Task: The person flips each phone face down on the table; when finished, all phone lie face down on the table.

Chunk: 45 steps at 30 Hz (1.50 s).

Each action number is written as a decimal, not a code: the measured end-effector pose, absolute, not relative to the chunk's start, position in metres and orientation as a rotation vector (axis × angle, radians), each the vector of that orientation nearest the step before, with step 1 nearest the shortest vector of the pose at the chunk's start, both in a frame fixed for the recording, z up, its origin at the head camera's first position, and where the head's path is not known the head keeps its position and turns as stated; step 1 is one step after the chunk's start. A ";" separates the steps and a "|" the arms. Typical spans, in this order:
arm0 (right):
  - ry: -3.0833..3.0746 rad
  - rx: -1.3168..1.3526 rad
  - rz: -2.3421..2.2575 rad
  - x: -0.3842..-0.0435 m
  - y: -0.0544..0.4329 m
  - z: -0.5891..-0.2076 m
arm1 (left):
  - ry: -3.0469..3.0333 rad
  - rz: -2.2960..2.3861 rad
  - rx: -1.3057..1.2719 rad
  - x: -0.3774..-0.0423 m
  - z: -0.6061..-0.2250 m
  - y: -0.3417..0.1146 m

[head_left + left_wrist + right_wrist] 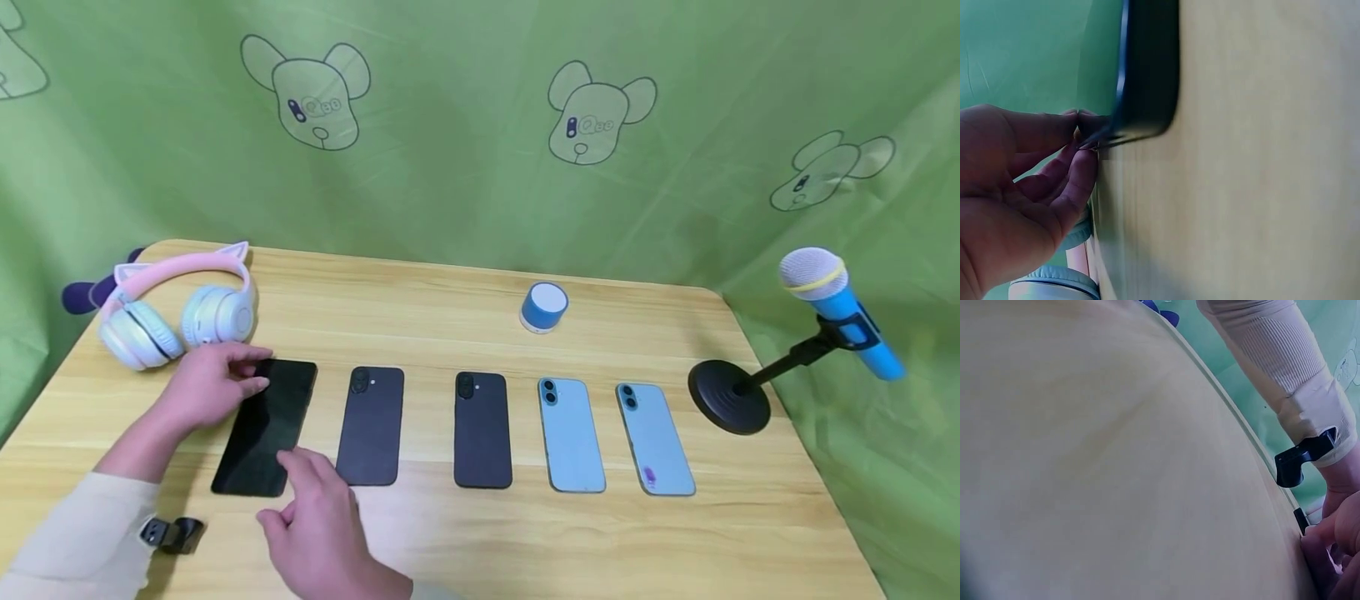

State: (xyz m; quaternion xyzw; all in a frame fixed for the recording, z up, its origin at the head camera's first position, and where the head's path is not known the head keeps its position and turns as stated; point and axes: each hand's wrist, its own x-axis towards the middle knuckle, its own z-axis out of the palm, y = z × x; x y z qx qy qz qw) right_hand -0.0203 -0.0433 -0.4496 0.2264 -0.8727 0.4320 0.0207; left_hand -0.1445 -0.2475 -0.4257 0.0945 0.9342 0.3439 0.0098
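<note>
At the left of the row in the head view lies a small black tablet (258, 442), dark glossy face up. My left hand (212, 385) grips its upper left corner, with thumb and forefinger at the edge. In the left wrist view these fingers (1069, 200) meet at the far corner of the tablet (1150, 69). At the tablet's lower right edge, my right hand (318, 529) touches with the forefinger, the thumb held apart. The right wrist view shows mostly tabletop, with part of a hand (1341, 544) at the right edge.
Two dark phones (372, 429) (482, 433) and two light blue phones (573, 437) (657, 442) lie camera side up. Cat-ear headphones (217, 312) sit behind my left hand. A blue speaker (543, 308) and a microphone on a stand (729, 396) stand farther right.
</note>
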 end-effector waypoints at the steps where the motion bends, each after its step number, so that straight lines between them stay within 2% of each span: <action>1: -2.707 0.698 1.315 -0.021 -0.044 -0.450 | 2.924 1.068 0.303 -0.144 -0.426 -0.248; 14: -2.905 0.580 1.189 -0.028 -0.049 -0.448 | 2.894 1.062 0.345 -0.140 -0.427 -0.248; 19: -2.863 0.637 1.124 -0.026 -0.049 -0.450 | 2.879 1.057 0.140 -0.134 -0.424 -0.249; 25: -2.821 0.589 1.408 -0.022 -0.048 -0.442 | 2.670 1.196 -0.134 -0.114 -0.420 -0.257; 32: -2.689 0.301 1.952 -0.036 -0.047 -0.421 | 2.512 1.344 -0.251 -0.098 -0.420 -0.266; 37: -2.700 0.130 2.041 -0.049 -0.053 -0.418 | 2.413 1.480 -0.278 -0.095 -0.423 -0.264; 45: -2.474 -0.286 2.357 -0.053 -0.067 -0.416 | 2.353 1.542 -0.370 -0.097 -0.425 -0.260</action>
